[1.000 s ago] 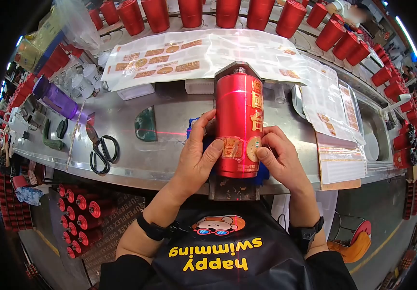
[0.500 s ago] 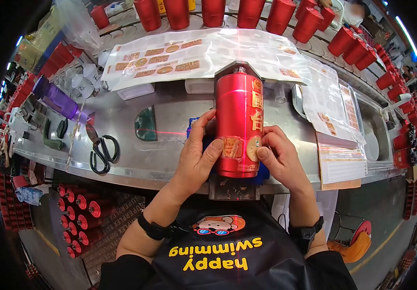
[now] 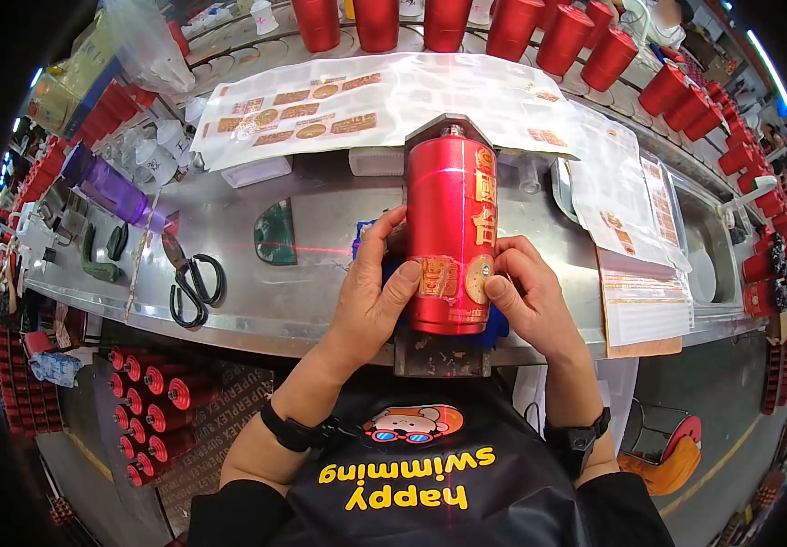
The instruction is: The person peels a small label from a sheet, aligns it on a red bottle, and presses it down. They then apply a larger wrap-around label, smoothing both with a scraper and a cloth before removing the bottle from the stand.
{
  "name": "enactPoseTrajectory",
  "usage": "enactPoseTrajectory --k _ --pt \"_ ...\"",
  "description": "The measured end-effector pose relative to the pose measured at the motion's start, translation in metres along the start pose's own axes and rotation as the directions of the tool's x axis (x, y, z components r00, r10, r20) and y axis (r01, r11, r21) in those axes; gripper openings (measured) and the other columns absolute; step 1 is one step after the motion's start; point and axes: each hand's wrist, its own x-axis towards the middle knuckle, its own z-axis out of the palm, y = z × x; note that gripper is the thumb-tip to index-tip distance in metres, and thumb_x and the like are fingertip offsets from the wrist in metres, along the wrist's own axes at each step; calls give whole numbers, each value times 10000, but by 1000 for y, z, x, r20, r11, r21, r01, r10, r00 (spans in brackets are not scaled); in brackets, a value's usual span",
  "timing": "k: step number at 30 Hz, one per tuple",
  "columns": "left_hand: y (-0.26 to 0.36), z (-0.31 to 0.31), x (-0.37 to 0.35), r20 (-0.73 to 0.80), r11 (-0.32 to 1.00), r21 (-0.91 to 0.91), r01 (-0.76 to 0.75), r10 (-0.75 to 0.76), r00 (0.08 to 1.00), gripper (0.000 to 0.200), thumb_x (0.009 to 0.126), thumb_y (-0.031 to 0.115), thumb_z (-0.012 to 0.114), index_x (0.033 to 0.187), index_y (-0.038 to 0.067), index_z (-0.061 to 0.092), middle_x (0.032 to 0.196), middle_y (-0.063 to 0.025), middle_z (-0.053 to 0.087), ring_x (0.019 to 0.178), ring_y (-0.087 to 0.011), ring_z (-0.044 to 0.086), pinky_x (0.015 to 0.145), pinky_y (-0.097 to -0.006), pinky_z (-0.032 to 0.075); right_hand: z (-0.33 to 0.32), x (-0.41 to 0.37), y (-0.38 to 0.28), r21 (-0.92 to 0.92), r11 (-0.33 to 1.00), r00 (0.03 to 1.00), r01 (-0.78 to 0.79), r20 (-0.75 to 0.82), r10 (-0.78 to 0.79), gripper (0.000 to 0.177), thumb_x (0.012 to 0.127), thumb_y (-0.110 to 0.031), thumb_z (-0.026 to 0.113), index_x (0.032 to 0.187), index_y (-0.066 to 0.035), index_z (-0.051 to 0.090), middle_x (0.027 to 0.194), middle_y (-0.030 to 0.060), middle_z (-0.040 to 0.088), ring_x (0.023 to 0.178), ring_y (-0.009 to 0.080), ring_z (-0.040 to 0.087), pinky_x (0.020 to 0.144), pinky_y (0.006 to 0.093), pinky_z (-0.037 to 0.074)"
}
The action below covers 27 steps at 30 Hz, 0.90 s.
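A glossy red bottle (image 3: 444, 201) with gold characters lies in a dark metal holder (image 3: 439, 357), its neck pointing away from me. Low on it are a rectangular gold label (image 3: 437, 276) and a round gold label (image 3: 476, 278). My left hand (image 3: 371, 290) is closed on the bottle's left side, thumb at the edge of the rectangular label. On the right side my right hand (image 3: 532, 296) grips with curled fingers, its thumb tip beside the round label. Part of a blue cloth-like thing (image 3: 496, 328) shows under the bottle.
A white sheet of gold stickers (image 3: 321, 109) spans the back of the steel table (image 3: 257, 310); another sticker sheet (image 3: 621, 196) lies right, near a sink (image 3: 717, 246). Black-handled scissors (image 3: 191, 278), a dark green plate (image 3: 275, 232) and a purple bottle (image 3: 106, 187) are left. Red bottles (image 3: 512, 27) line a conveyor behind.
The red bottles on the conveyor at the back have shifted to the right. My hands and the bottle between them have hardly moved.
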Motion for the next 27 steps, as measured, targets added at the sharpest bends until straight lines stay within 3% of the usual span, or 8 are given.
enactPoseTrajectory --k 27 --pt "-5 0 0 -11 1000 -23 -13 12 1000 638 1013 397 559 1476 6 361 1399 -186 505 1317 -274 481 1124 -384 333 1 0 5 23 1000 1000 8 0 -8 408 955 -386 647 887 12 587 1048 154 580 987 291 564 862 363 469"
